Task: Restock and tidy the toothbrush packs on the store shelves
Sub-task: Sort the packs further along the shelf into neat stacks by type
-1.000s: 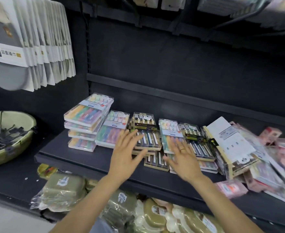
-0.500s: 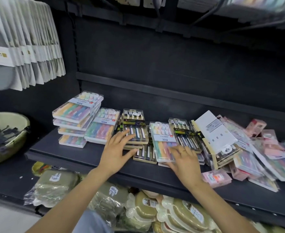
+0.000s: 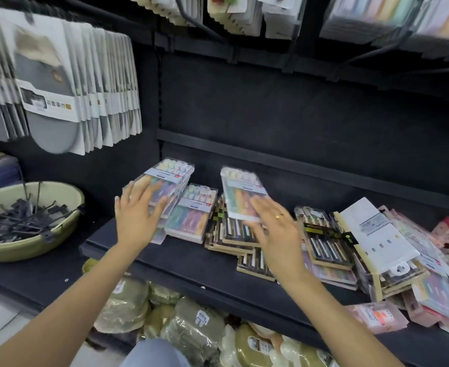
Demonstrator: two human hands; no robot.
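Note:
On the black shelf (image 3: 181, 260), a stack of pastel toothbrush packs (image 3: 173, 173) stands at the left, with a lower pastel pile (image 3: 194, 215) beside it. My left hand (image 3: 136, 218) is open with fingers spread against the front of the tall stack. My right hand (image 3: 279, 231) holds the near end of one pastel toothbrush pack (image 3: 240, 192), lifted and tilted above the dark gold-edged packs (image 3: 231, 234). More dark packs (image 3: 324, 245) lie to the right of that hand, along with a white-backed pack (image 3: 377, 234) and a jumble of pink packs (image 3: 377, 316).
A green bowl (image 3: 32, 247) of black hooks sits on the lower ledge at left. Grey carded goods (image 3: 51, 102) hang above it. More packs hang from pegs overhead (image 3: 234, 14). Bagged green items (image 3: 191, 329) fill the shelf below.
My right hand has picked a pastel pack off the middle pile and raised it toward the left. My left hand moved left from the dark packs to the tall pastel stack. The view tilted up.

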